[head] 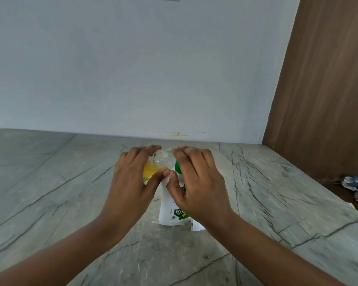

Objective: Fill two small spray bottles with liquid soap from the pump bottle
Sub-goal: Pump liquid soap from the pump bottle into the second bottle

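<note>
marble counter [50, 182]: white-and-green pump bottle [170, 211] upright, centre. left hand [128, 182] curled round small clear spray bottle [153, 168], part-filled yellow, above the pump. right hand [198, 182]: fingertips at its neck, grip unclear.

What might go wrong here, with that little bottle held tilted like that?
The small bottle, tilted in the left hand, holds yellow liquid; it may spill onto the counter if its neck is open. The right hand is close over the pump bottle and might knock it over.
</note>
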{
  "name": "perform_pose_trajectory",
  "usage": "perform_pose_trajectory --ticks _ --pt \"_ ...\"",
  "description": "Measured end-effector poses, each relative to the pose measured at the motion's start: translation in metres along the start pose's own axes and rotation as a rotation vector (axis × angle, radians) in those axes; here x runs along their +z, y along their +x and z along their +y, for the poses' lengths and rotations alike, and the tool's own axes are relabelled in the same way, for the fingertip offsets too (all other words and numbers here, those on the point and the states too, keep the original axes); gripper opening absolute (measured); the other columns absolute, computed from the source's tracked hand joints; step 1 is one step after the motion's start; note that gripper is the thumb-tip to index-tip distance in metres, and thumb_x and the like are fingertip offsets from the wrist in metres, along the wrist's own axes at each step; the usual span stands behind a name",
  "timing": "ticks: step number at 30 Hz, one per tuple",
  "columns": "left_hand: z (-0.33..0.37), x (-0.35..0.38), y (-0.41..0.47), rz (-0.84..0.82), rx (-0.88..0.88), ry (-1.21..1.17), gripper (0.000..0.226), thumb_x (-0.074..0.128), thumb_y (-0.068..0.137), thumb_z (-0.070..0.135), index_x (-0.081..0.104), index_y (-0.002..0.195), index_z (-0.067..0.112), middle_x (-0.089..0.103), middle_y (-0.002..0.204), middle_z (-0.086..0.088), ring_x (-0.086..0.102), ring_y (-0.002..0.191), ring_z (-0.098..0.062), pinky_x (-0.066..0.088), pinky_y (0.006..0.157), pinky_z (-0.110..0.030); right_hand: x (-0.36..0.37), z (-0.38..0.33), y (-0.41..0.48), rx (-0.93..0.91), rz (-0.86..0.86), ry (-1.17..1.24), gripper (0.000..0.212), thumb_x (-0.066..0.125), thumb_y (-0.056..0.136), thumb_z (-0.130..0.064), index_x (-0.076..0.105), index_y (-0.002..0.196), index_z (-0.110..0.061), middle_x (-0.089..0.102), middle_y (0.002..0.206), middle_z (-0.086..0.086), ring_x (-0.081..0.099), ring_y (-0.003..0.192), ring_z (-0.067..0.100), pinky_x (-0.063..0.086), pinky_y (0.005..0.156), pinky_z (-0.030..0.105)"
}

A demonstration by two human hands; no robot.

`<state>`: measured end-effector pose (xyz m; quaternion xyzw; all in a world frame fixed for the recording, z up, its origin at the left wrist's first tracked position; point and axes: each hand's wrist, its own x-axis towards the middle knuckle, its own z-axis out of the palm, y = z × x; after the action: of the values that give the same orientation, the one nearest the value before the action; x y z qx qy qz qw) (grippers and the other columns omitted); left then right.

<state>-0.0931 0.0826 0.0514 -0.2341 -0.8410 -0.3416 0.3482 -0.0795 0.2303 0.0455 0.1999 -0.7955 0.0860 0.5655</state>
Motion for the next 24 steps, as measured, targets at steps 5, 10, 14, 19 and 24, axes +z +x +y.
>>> perform_pose_trajectory --ticks 5,10,14,19,24 --pt "-0.001 0.001 -0.001 -0.001 -0.005 0.007 0.045 0.054 0.08 0.044 0.053 0.121 0.026 0.047 0.109 0.017 0.037 0.102 -0.001 0.034 0.079 -0.019 0.001 0.001 -0.001 -0.02 -0.006 -0.015 0.034 0.055 0.085 -0.021 0.066 0.108 0.001 0.065 0.101 0.012 0.05 0.099 0.019 0.044 0.081 0.023" --pt "0.0 -0.001 0.0 -0.003 0.001 0.005 0.045 0.053 0.08 0.045 0.053 0.121 0.026 0.048 0.108 0.016 0.037 0.101 0.0 0.035 0.08 -0.021 -0.002 0.003 0.001 -0.019 -0.021 -0.006 0.035 0.052 0.087 -0.023 0.066 0.108 0.0 0.065 0.102 0.011 0.05 0.098 0.018 0.043 0.078 0.023" --pt "0.003 -0.004 0.006 0.029 0.02 0.002 0.043 0.055 0.08 0.045 0.055 0.118 0.024 0.048 0.103 0.016 0.037 0.096 0.001 0.035 0.076 -0.021 -0.005 0.006 0.007 -0.019 -0.014 0.02 0.035 0.052 0.085 -0.022 0.065 0.11 -0.001 0.063 0.102 0.009 0.05 0.097 0.018 0.045 0.071 0.018" --pt "0.006 -0.006 0.008 0.044 0.014 -0.004 0.043 0.056 0.08 0.044 0.055 0.117 0.023 0.049 0.104 0.016 0.038 0.097 0.001 0.037 0.08 -0.027 -0.008 0.008 0.01 -0.04 -0.035 0.017 0.036 0.052 0.085 -0.022 0.064 0.112 -0.001 0.063 0.104 0.01 0.05 0.099 0.018 0.048 0.069 0.02" --pt "0.007 -0.007 0.008 0.038 0.005 -0.001 0.044 0.054 0.08 0.047 0.055 0.118 0.024 0.049 0.105 0.016 0.04 0.099 -0.001 0.038 0.081 -0.028 -0.009 0.007 0.011 -0.042 -0.034 0.01 0.035 0.051 0.085 -0.022 0.064 0.11 -0.001 0.063 0.103 0.01 0.049 0.099 0.018 0.049 0.068 0.02"
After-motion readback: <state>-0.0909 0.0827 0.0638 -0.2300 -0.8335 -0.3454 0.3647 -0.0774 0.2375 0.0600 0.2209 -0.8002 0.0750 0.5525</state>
